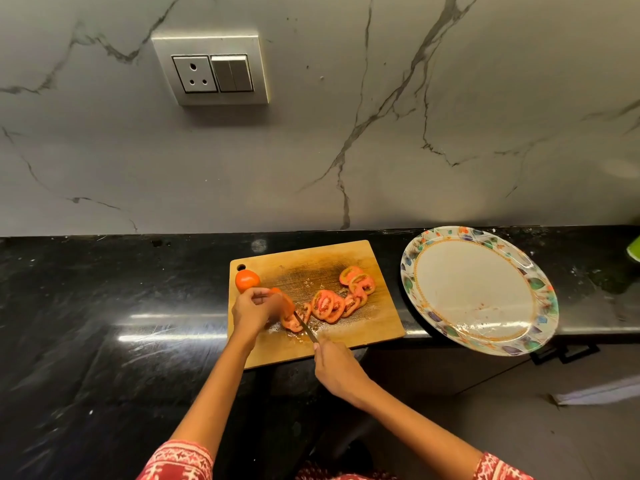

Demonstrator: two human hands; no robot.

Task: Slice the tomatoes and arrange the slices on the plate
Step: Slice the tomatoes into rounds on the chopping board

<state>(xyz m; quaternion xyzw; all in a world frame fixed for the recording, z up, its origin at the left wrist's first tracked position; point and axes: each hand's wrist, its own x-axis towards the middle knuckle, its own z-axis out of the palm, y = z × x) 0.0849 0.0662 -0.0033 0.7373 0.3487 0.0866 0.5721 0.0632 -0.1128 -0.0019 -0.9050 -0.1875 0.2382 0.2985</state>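
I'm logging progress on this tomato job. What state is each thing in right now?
Whole tomato: uncut, on the board's far left corner.
Tomato being cut: partly sliced, held by the left hand.
Slices: cut, lying overlapped on the cutting board.
Knife: gripped by the right hand, blade at the tomato.
Plate: no slices on it, overhanging the counter edge.

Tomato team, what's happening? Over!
Left hand holds half-cut tomato; right hand grips knife. Slices on board. Plate bare. Nothing blocking.
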